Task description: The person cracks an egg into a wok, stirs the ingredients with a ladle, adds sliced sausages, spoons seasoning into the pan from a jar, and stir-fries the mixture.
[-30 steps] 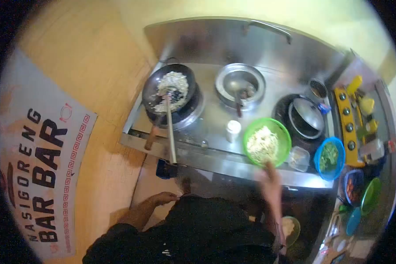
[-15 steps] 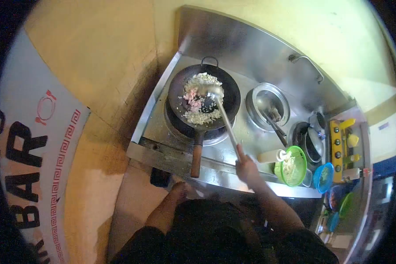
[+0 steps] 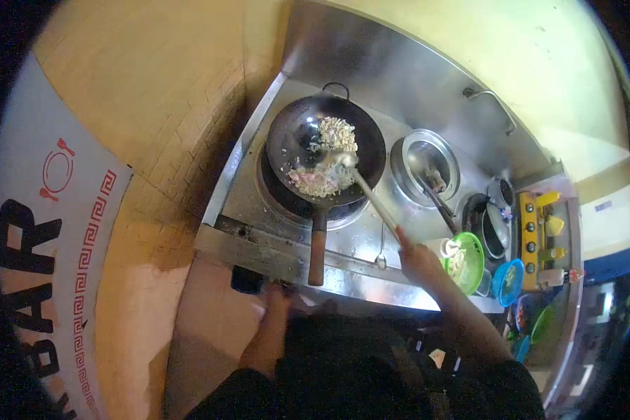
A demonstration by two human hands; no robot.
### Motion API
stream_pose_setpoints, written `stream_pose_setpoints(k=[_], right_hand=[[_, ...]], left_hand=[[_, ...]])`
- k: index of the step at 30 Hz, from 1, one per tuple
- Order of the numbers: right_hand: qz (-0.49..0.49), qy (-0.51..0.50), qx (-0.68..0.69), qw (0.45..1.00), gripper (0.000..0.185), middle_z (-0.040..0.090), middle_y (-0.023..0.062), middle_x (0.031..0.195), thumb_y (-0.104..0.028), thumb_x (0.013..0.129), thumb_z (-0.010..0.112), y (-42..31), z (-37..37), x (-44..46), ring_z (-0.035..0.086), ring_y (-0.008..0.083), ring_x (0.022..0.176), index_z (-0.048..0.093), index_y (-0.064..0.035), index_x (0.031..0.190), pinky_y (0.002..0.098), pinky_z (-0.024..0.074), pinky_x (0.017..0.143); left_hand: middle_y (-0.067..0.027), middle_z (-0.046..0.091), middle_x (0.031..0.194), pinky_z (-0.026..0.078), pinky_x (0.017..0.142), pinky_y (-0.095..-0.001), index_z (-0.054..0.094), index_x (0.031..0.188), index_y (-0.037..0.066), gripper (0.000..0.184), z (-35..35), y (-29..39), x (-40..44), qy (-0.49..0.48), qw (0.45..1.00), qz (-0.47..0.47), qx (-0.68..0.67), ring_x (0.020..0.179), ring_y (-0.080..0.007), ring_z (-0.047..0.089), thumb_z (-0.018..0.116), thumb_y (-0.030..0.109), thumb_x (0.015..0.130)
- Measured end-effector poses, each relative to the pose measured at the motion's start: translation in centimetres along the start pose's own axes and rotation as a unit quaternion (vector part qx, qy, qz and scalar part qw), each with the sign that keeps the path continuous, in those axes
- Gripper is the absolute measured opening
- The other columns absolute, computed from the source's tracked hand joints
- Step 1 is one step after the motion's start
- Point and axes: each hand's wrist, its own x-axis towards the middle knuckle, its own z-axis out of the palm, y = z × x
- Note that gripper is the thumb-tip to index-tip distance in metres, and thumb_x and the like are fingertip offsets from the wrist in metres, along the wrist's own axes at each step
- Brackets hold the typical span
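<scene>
My right hand is wrapped round the handle of a long ladle. The ladle's bowl rests among the food in a dark wok on the burner. Pale chopped pieces lie in the upper half of the wok. Pink bits and small whitish bits sit lower down, near the wooden wok handle. My left hand hangs low by the counter's front edge, close to a dark box-shaped object. It is dim there and its fingers are not clear.
Right of the wok stands a steel bowl with a utensil in it. A spoon lies near the front edge. A green basket, a blue basket, a white bottle and dark pans crowd the right side.
The pink bits have shifted down toward the wok handle, and the food is split into upper and lower heaps. My right hand and the ladle have moved to the right.
</scene>
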Motion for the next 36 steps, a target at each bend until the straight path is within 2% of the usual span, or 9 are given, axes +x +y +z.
stream_pose_setpoints(k=[4, 5, 8, 10, 13, 17, 23, 27, 36], right_hand=[[0.001, -0.026, 0.077, 0.997, 0.064, 0.063, 0.0259, 0.078, -0.017, 0.088, 0.047, -3.4, 0.8, 3.8, 0.062, 0.0426, 0.068, 0.016, -0.0108, 0.143, 0.0532, 0.0492, 0.064], [-0.011, -0.052, 0.055, 0.997, 0.063, 0.063, 0.0258, 0.078, -0.017, 0.088, 0.047, -4.0, 0.5, 2.6, 0.063, 0.0421, 0.068, 0.016, -0.0115, 0.143, 0.0526, 0.0497, 0.064], [-0.020, -0.071, 0.003, 0.997, 0.063, 0.063, 0.0256, 0.078, -0.017, 0.088, 0.045, -2.5, -0.2, -1.9, 0.063, 0.0400, 0.067, 0.016, -0.0112, 0.143, 0.0512, 0.0509, 0.063], [-0.009, -0.029, -0.096, 0.995, 0.063, 0.064, 0.0249, 0.077, -0.015, 0.087, 0.045, -2.2, -0.2, -2.8, 0.064, 0.0380, 0.066, 0.017, -0.0077, 0.143, 0.0501, 0.0515, 0.064], [0.018, -0.024, 0.065, 0.997, 0.062, 0.061, 0.0270, 0.082, -0.016, 0.088, 0.047, -2.9, 0.8, 0.3, 0.061, 0.0401, 0.067, 0.020, -0.0075, 0.143, 0.0470, 0.0503, 0.062], [-0.037, 0.052, -0.102, 0.993, 0.058, 0.060, 0.0239, 0.086, -0.017, 0.088, 0.048, -1.7, -2.0, -2.2, 0.061, 0.0361, 0.066, 0.027, -0.0084, 0.141, 0.0446, 0.0514, 0.060], [-0.070, 0.048, -0.172, 0.981, 0.054, 0.060, 0.0205, 0.087, -0.018, 0.087, 0.050, -1.5, -9.0, -8.3, 0.063, 0.0334, 0.068, 0.034, -0.0110, 0.138, 0.0433, 0.0527, 0.060], [0.006, -0.069, -0.185, 0.980, 0.055, 0.061, 0.0222, 0.086, -0.020, 0.085, 0.053, -2.9, -11.0, -11.4, 0.064, 0.0327, 0.071, 0.037, -0.0132, 0.137, 0.0439, 0.0520, 0.062], [0.068, 0.087, 0.065, 0.992, 0.058, 0.063, 0.0261, 0.085, -0.012, 0.086, 0.044, -5.9, 1.9, 2.7, 0.063, 0.0391, 0.078, 0.026, -0.0110, 0.141, 0.0501, 0.0486, 0.073]], left_hand=[[-0.0140, 0.062, 0.090, 0.051, 0.073, -0.0460, 0.058, 0.100, 0.002, 0.034, 1.6, 3.5, -3.0, -0.022, 0.990, -0.055, 0.129, 0.080, -0.0299, 0.061, 0.047, 0.033, 0.089], [-0.0129, 0.063, 0.092, 0.052, 0.072, -0.0433, 0.058, 0.098, 0.003, 0.034, 6.0, 3.8, -5.2, 0.109, 0.963, -0.041, 0.242, 0.078, -0.0278, 0.061, 0.044, 0.033, 0.091], [-0.0141, 0.063, 0.089, 0.051, 0.076, -0.0434, 0.058, 0.097, 0.002, 0.035, 17.8, 4.2, -11.2, 0.006, 0.896, -0.183, 0.405, 0.080, -0.0279, 0.062, 0.042, 0.033, 0.092], [-0.0147, 0.063, 0.088, 0.052, 0.076, -0.0431, 0.058, 0.097, 0.001, 0.038, 23.8, 2.3, -9.9, -0.116, 0.908, -0.200, 0.350, 0.079, -0.0283, 0.063, 0.044, 0.036, 0.092], [-0.0120, 0.062, 0.077, 0.051, 0.062, -0.0384, 0.058, 0.088, 0.002, 0.031, 25.5, -0.9, -4.7, -0.022, 0.891, -0.068, 0.449, 0.065, -0.0244, 0.061, 0.051, 0.032, 0.090], [-0.0079, 0.054, 0.057, 0.043, 0.047, -0.0324, 0.057, 0.070, 0.003, 0.023, 33.8, -4.5, -14.0, -0.040, 0.866, -0.018, 0.498, 0.050, -0.0195, 0.053, 0.055, 0.021, 0.084], [-0.0099, 0.054, 0.057, 0.044, 0.049, -0.0327, 0.054, 0.059, 0.005, 0.028, 30.9, -2.2, -8.9, -0.072, 0.903, -0.049, 0.420, 0.050, -0.0211, 0.054, 0.056, 0.020, 0.082], [-0.0108, 0.054, 0.056, 0.044, 0.050, -0.0340, 0.053, 0.059, 0.004, 0.029, 30.5, -0.8, -8.0, -0.073, 0.904, -0.062, 0.416, 0.049, -0.0221, 0.053, 0.056, 0.020, 0.083], [-0.0055, 0.052, 0.064, 0.046, 0.047, -0.0294, 0.052, 0.079, 0.003, 0.016, 28.2, -0.2, -7.2, -0.059, 0.945, -0.069, 0.313, 0.049, -0.0167, 0.051, 0.058, 0.016, 0.086]])
